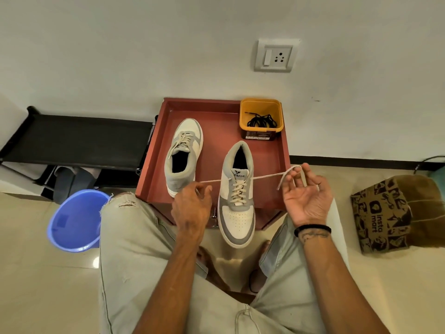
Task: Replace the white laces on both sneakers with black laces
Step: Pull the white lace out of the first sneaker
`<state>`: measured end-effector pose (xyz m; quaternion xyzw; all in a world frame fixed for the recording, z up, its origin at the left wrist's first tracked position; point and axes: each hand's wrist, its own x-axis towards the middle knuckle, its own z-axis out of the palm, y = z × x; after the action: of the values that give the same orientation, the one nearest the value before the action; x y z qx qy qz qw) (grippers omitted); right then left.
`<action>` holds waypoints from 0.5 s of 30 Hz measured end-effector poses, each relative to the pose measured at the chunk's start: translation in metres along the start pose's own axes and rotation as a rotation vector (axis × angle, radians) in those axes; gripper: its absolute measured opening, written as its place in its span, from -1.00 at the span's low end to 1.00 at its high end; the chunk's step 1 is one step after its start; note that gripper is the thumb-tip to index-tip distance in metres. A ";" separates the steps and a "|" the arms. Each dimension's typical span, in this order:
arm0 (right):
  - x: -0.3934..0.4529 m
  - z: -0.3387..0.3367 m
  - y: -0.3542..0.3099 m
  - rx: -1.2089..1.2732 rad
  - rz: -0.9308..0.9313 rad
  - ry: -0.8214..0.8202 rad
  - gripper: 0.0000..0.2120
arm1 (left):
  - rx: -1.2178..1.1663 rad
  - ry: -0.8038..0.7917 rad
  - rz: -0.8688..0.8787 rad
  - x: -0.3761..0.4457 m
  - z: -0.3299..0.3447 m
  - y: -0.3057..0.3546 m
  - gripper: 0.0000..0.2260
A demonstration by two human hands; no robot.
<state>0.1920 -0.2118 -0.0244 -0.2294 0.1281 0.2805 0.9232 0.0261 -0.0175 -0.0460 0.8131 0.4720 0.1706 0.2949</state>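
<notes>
Two white and grey sneakers lie on a red tray table [277, 150]. The near sneaker [237, 213] points its toe at me and overhangs the table's front edge. Its white lace [267, 175] is untied and stretched sideways. My left hand [191, 208] pinches the left lace end beside the shoe. My right hand [305, 198], palm up, has the right lace end looped over its curled fingers. The far sneaker [184, 155] lies at the left with its white lace in place. Black laces [261, 121] lie coiled in a yellow tub [261, 116] at the table's back right corner.
A blue plastic bucket [77, 220] stands on the floor at the left, beside my knee. A black shoe rack [77, 141] runs along the wall behind it. A brown paper bag [390, 213] sits on the floor at the right. A wall socket [275, 55] is above the table.
</notes>
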 end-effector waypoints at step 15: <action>0.003 0.001 0.048 -1.607 -0.357 -0.161 -0.16 | 0.077 -0.067 0.253 -0.014 0.003 0.023 -0.56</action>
<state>0.1667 -0.1747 -0.0418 -0.8157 -0.2164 0.1515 0.5147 0.0360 -0.0391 -0.0336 0.8822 0.3616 0.1608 0.2552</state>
